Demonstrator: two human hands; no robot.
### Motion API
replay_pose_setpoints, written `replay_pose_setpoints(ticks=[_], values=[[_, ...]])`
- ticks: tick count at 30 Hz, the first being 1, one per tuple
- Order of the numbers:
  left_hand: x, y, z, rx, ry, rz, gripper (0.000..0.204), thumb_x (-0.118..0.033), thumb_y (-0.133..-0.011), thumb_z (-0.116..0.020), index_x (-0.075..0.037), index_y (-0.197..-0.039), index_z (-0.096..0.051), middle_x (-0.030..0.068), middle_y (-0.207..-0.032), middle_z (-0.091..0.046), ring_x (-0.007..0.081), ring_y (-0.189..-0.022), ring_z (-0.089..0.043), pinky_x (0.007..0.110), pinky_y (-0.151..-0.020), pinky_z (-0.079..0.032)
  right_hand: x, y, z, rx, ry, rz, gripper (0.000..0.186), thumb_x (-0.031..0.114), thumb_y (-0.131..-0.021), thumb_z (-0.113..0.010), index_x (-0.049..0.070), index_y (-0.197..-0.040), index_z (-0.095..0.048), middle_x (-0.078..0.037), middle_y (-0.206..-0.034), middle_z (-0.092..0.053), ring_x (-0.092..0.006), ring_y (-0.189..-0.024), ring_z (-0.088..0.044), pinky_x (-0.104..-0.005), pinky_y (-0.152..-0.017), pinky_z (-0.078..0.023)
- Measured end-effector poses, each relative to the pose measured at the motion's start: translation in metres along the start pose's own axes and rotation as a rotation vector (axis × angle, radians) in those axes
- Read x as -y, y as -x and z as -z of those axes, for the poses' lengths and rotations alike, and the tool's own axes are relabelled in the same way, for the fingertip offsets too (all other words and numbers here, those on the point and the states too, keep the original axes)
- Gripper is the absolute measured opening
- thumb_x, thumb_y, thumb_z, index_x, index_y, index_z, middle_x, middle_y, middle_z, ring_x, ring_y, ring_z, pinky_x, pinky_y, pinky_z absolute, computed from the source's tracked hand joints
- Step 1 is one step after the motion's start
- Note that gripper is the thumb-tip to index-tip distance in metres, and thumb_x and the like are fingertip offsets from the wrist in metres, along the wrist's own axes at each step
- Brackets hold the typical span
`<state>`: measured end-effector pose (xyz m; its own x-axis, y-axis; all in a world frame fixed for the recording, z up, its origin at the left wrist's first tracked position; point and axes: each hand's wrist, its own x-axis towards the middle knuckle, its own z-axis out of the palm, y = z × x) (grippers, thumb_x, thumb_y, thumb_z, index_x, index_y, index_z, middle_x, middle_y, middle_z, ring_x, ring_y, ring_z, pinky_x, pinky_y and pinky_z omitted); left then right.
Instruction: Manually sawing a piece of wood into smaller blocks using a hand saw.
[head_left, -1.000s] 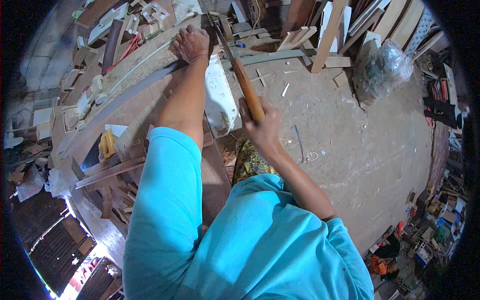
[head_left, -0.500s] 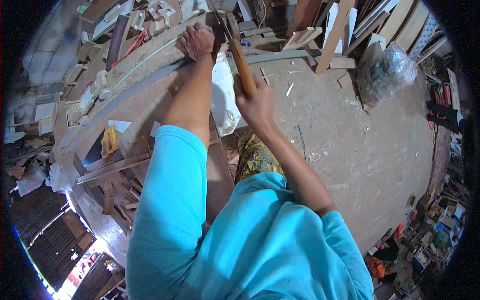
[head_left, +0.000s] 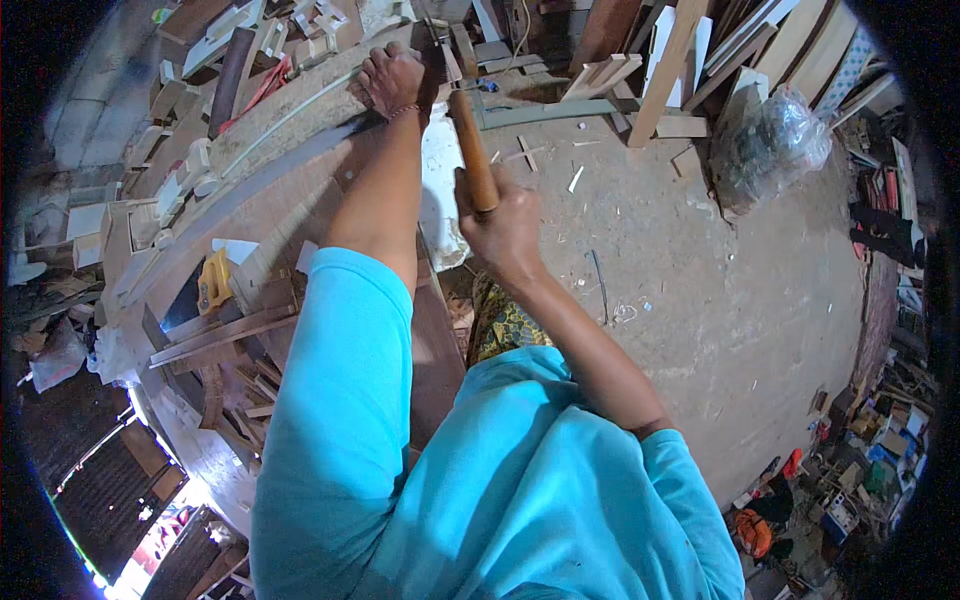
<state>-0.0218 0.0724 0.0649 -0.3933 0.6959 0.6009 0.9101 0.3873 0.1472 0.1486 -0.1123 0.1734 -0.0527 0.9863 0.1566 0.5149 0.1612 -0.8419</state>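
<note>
- Currently, my right grip (head_left: 505, 228) clasps the wooden handle (head_left: 473, 150) at 12 o'clock.
- My left grip (head_left: 393, 82), 11 o'clock: cannot tell what it holds.
- Risk: handle slippage could strike it.

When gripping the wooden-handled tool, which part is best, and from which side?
Probably the near end of the wooden handle, from the near right, as the right hand does: it is long and rounded, the metal part lies beyond its far end, and the left forearm crowds the left side.
</note>
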Motion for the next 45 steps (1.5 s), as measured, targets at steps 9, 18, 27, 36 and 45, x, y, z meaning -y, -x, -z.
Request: replay_pose_setpoints(ticks=[9,18,27,36,45], values=[[0.009,0.001,0.005,-0.004,-0.018,0.000,0.027,-0.029,-0.070,-0.048,-0.006,-0.081,-0.057,0.0136,-0.084,-0.054,0.0291,-0.088,-0.049,0.040,-0.075,-0.035,0.016,-0.001,0.031,0.019,-0.158,-0.070,0.018,0.014,-0.070,-0.062,-0.003,-0.072,-0.056,-0.022,-0.059,-0.053,-0.0365,-0.055,-0.055,-0.0398,-0.050,-0.042],[-0.013,0.008,0.015,0.023,0.039,0.006,0.023,-0.027,-0.072,-0.048,-0.007,-0.081,-0.055,0.0129,-0.084,-0.051,0.0294,-0.087,-0.048,0.041,-0.075,-0.035,0.002,-0.039,0.015,0.002,0.018,-0.073,0.020,0.017,-0.069,-0.060,-0.002,-0.069,-0.056,-0.023,-0.060,-0.054,-0.0382,-0.057,-0.054,-0.0426,-0.053,-0.043],[-0.004,0.002,0.012,-0.025,0.008,-0.087,0.024,-0.029,-0.072,-0.051,-0.008,-0.083,-0.056,0.0130,-0.085,-0.051,0.0293,-0.083,-0.049,0.041,-0.071,-0.037,0.001,-0.033,0.011,-0.009,-0.140,-0.117,0.024,0.018,-0.072,-0.061,-0.004,-0.066,-0.053,-0.023,-0.056,-0.051,-0.0383,-0.052,-0.054,-0.0405,-0.049,-0.041],[0.007,0.005,0.014,-0.007,0.099,-0.067,0.022,-0.029,-0.070,-0.051,-0.010,-0.075,-0.060,0.0108,-0.083,-0.051,0.0287,-0.083,-0.049,0.042,-0.071,-0.037,0.002,-0.030,0.003,-0.016,-0.088,-0.062,0.027,0.023,-0.076,-0.061,-0.003,-0.071,-0.057,-0.014,-0.047,-0.050,-0.0191,-0.039,-0.046,-0.0336,-0.041,-0.037],[0.011,0.000,0.013,0.097,0.158,-0.161,0.023,-0.026,-0.072,-0.047,-0.008,-0.076,-0.062,0.0122,-0.086,-0.053,0.0287,-0.087,-0.048,0.043,-0.075,-0.037,0.033,-0.045,0.012,0.054,-0.135,-0.083,0.054,0.045,-0.078,-0.052,-0.009,-0.074,-0.052,-0.020,-0.045,-0.047,-0.0291,-0.043,-0.052,-0.0391,-0.045,-0.039]])
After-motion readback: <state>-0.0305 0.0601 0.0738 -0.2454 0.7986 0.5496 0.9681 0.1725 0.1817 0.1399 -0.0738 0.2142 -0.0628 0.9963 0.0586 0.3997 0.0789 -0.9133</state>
